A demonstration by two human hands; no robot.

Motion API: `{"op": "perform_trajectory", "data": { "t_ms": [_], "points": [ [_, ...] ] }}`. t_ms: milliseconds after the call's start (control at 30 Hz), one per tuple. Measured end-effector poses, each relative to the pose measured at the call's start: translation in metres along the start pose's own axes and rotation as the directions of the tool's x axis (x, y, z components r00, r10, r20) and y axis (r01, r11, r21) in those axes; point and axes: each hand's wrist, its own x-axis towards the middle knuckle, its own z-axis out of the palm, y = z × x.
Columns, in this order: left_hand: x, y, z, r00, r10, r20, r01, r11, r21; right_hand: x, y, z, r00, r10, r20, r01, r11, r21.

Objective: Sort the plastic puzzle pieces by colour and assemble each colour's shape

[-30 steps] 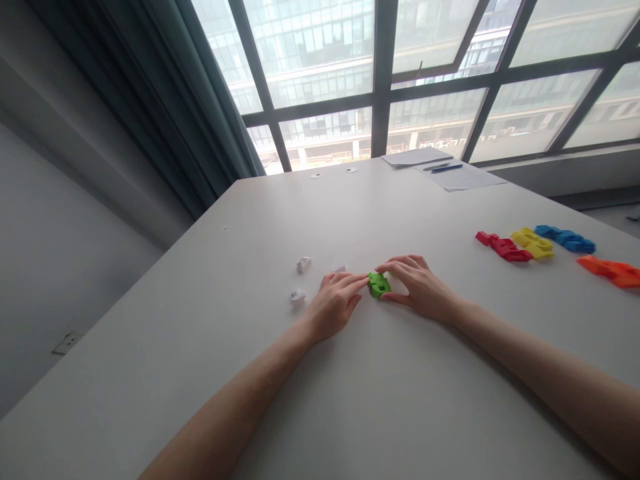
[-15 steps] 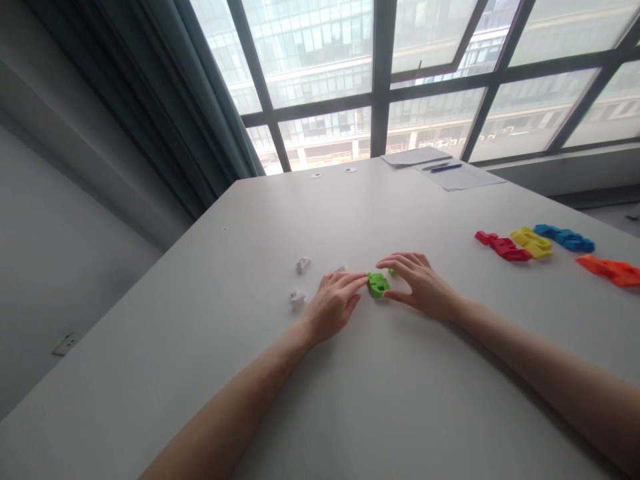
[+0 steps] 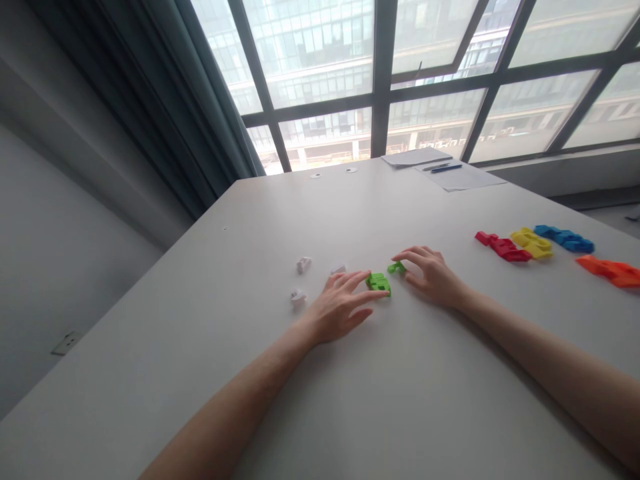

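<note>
A green block assembly lies on the white table. My left hand rests beside it with fingers stretched out, fingertips touching its near and left edges. A smaller green piece lies just right of and behind the assembly. My right hand reaches it with curled fingers, the fingertips pinching or touching the piece. Three small white pieces lie on the table left of my left hand.
Red, yellow, blue and orange block rows lie at the right. Papers and a pen sit at the far edge under the window. A dark curtain hangs at the left.
My right hand has drawn away from the green assembly to the right, and a small green piece now shows apart from it. My left hand's fingers have spread out.
</note>
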Motion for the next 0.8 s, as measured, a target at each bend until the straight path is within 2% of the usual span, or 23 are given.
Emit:
{"op": "perform_trajectory", "data": {
  "t_ms": [267, 500, 800],
  "points": [
    [0.001, 0.0, 0.0, 0.999, -0.02, 0.046, 0.02, 1.0, 0.003, 0.0, 0.001, 0.003, 0.999, -0.037, 0.003, 0.037, 0.998, 0.049],
    [0.001, 0.0, 0.0, 0.999, -0.018, 0.031, 0.018, 1.0, -0.009, 0.001, -0.003, 0.006, 0.994, -0.103, -0.027, 0.104, 0.994, 0.023],
    [0.001, 0.001, -0.001, 1.0, -0.019, 0.024, 0.019, 1.0, -0.014, 0.001, -0.009, 0.004, 0.992, -0.125, -0.018, 0.126, 0.992, 0.03]
  ]
}}
